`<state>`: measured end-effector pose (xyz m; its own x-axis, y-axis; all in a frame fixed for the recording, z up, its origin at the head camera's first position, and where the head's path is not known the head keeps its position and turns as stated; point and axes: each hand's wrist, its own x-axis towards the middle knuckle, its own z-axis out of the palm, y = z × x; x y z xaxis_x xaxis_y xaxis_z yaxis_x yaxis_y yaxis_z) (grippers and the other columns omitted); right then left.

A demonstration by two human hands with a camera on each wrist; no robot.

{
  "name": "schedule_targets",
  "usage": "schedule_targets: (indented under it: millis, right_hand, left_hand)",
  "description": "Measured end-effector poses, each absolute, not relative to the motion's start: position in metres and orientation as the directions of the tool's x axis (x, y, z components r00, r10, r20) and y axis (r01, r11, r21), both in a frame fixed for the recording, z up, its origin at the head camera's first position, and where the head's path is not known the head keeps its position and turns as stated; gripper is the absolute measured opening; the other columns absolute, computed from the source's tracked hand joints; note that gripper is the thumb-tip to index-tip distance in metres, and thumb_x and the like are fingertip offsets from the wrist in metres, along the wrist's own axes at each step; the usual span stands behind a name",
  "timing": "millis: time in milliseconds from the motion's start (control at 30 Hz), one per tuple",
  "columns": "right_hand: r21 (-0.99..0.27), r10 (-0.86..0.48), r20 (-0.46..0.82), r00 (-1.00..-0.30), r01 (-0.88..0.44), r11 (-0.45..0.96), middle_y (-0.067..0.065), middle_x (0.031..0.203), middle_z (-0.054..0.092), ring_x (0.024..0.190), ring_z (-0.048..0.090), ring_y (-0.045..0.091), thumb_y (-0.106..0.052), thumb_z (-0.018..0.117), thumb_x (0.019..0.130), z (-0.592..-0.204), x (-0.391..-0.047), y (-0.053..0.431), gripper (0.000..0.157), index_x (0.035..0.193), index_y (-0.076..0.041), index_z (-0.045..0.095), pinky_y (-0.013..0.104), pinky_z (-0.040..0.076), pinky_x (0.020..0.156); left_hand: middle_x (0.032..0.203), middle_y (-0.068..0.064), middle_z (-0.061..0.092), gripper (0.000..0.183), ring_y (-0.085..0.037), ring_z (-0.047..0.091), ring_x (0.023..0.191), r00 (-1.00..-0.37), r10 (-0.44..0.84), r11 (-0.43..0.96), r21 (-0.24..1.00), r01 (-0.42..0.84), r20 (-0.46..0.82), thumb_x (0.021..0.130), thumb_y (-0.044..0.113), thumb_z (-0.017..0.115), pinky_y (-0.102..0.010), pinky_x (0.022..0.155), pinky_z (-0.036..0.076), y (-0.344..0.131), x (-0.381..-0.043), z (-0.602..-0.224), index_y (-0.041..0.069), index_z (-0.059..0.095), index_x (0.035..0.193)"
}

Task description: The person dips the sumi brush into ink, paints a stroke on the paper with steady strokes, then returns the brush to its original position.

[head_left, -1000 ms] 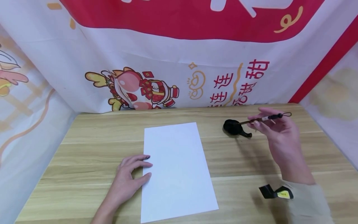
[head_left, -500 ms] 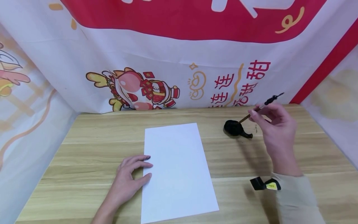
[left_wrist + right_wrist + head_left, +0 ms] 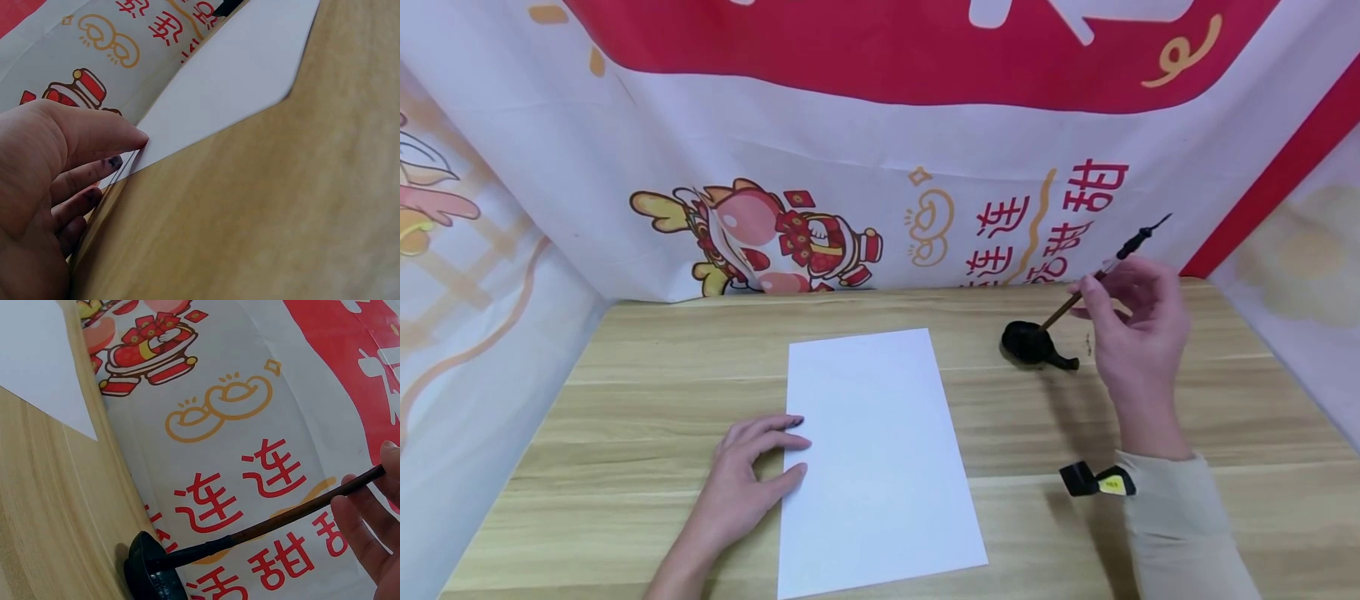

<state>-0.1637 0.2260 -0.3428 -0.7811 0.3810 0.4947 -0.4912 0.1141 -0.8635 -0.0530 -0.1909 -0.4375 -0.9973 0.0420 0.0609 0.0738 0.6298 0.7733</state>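
My right hand (image 3: 1142, 333) pinches the brown handle of a writing brush (image 3: 275, 522) between thumb and fingers. The brush slants down to the left, its tip inside a small black ink dish (image 3: 1028, 342) with a short curved handle; the dish hides the tip. A blank white sheet of paper (image 3: 880, 458) lies on the table, left of the dish. On the sheet's left edge rests my left hand (image 3: 741, 483), fingers apart and gently bent, fingertips touching the paper. Dark smudges show on some of its fingertips (image 3: 114, 162) in the left wrist view.
The wooden table (image 3: 647, 400) ends at a printed white and red cloth (image 3: 820, 133) hanging along its back and sides. A small dark mark (image 3: 1088, 343) lies right of the ink dish. A black clip-like piece (image 3: 1097, 481) sits at my right sleeve.
My right hand has shifted slightly left, and the brush has tipped from nearly flat to steeper, its tip staying at the dish. The left hand and paper have stayed in place.
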Motion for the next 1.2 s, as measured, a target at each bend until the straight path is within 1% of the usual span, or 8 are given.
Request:
schedule_targets:
  millis: [200, 400, 533, 633, 767, 967, 1200]
  right_hand:
    - [-0.865, 0.343, 0.501, -0.795, -0.449, 0.223, 0.003, 0.116, 0.068, 0.099, 0.073, 0.015, -0.007, 0.070, 0.102, -0.342, -0.164, 0.225, 0.034, 0.135, -0.009, 0.060, 0.022, 0.063, 0.074]
    - [-0.865, 0.326, 0.496, -0.805, -0.424, 0.267, 0.004, 0.118, 0.068, 0.101, 0.074, 0.014, -0.009, 0.066, 0.106, -0.343, -0.163, 0.225, 0.035, 0.139, -0.007, 0.056, 0.021, 0.063, 0.075]
    - [-0.872, 0.334, 0.485, -0.808, -0.415, 0.261, 0.002, 0.116, 0.068, 0.101, 0.074, 0.016, -0.010, 0.066, 0.106, -0.343, -0.163, 0.225, 0.033, 0.138, -0.012, 0.058, 0.021, 0.063, 0.075]
    - [-0.873, 0.344, 0.486, -0.804, -0.423, 0.243, 0.001, 0.115, 0.068, 0.100, 0.075, 0.016, -0.009, 0.066, 0.105, -0.342, -0.163, 0.225, 0.032, 0.136, -0.014, 0.059, 0.022, 0.063, 0.074]
    - [-0.866, 0.350, 0.499, -0.793, -0.436, 0.247, 0.002, 0.117, 0.067, 0.101, 0.075, 0.017, -0.009, 0.066, 0.106, -0.340, -0.161, 0.226, 0.033, 0.137, -0.012, 0.058, 0.022, 0.063, 0.074]
    - [-0.859, 0.355, 0.508, -0.785, -0.434, 0.269, 0.000, 0.122, 0.067, 0.103, 0.074, 0.017, -0.011, 0.066, 0.106, -0.336, -0.158, 0.226, 0.033, 0.137, -0.014, 0.058, 0.021, 0.063, 0.075]
    - [-0.857, 0.360, 0.515, -0.778, -0.456, 0.241, 0.002, 0.120, 0.066, 0.102, 0.074, 0.016, -0.008, 0.066, 0.105, -0.332, -0.156, 0.225, 0.032, 0.135, -0.013, 0.059, 0.022, 0.063, 0.074]
  left_hand:
    - [0.147, 0.008, 0.068, 0.027, -0.020, 0.045, 0.141, -0.997, 0.042, 0.630, 0.773, 0.078, 0.067, 0.088, 0.014, 0.087, -0.055, 0.116, 0.029, -0.191, -0.053, -0.438, 0.030, 0.081, 0.109]
    - [0.148, 0.007, 0.068, 0.028, -0.021, 0.045, 0.142, -0.997, 0.041, 0.627, 0.775, 0.081, 0.071, 0.088, 0.015, 0.087, -0.056, 0.116, 0.029, -0.192, -0.052, -0.438, 0.031, 0.081, 0.109]
    - [0.147, 0.008, 0.068, 0.028, -0.021, 0.045, 0.142, -0.997, 0.040, 0.626, 0.776, 0.079, 0.069, 0.087, 0.015, 0.087, -0.056, 0.116, 0.029, -0.192, -0.052, -0.438, 0.031, 0.081, 0.109]
    - [0.147, 0.008, 0.068, 0.028, -0.021, 0.045, 0.142, -0.997, 0.040, 0.629, 0.773, 0.078, 0.068, 0.088, 0.015, 0.087, -0.055, 0.116, 0.028, -0.192, -0.052, -0.438, 0.031, 0.081, 0.109]
    - [0.147, 0.008, 0.068, 0.028, -0.022, 0.045, 0.142, -0.996, 0.042, 0.635, 0.768, 0.083, 0.073, 0.087, 0.015, 0.087, -0.054, 0.116, 0.028, -0.192, -0.053, -0.439, 0.031, 0.081, 0.109]
    - [0.147, 0.008, 0.068, 0.028, -0.022, 0.046, 0.141, -0.997, 0.043, 0.641, 0.763, 0.079, 0.067, 0.087, 0.014, 0.087, -0.054, 0.116, 0.027, -0.191, -0.052, -0.440, 0.029, 0.081, 0.109]
    - [0.147, 0.008, 0.068, 0.026, -0.023, 0.046, 0.141, -0.997, 0.045, 0.641, 0.764, 0.081, 0.068, 0.088, 0.015, 0.087, -0.054, 0.116, 0.027, -0.191, -0.053, -0.438, 0.029, 0.081, 0.109]
